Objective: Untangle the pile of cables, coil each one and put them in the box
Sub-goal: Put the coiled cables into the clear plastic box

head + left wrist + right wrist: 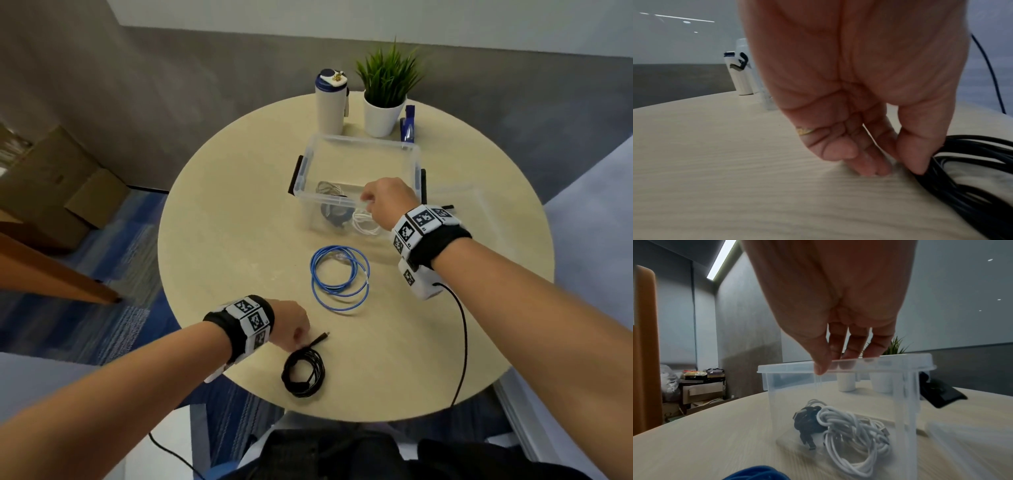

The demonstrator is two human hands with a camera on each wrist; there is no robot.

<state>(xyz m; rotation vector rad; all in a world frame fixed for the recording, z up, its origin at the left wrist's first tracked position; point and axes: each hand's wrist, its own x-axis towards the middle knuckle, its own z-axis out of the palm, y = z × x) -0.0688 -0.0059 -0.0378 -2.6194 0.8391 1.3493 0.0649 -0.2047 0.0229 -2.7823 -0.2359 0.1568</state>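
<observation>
A clear plastic box (363,142) stands on the round table (222,240). Inside it lie a white coiled cable (364,222) (855,434), a dark cable (337,214) (807,423) and a grey one (327,187). My right hand (373,200) (838,363) pinches the box's near rim (879,365), thumb outside and fingers inside. A blue coiled cable (339,277) lies loose in front of the box. Near the table's front edge my left hand (294,329) (900,159) pinches the edge of a black coiled cable (303,373) (962,170), which rests on the table.
A white bottle (330,102), a potted plant (385,99) and a blue object (407,123) stand behind the box. The box's clear lid (459,202) lies to its right. A thin black wrist lead (462,342) hangs over the table's right front edge. Cardboard boxes (51,178) sit on the floor at left.
</observation>
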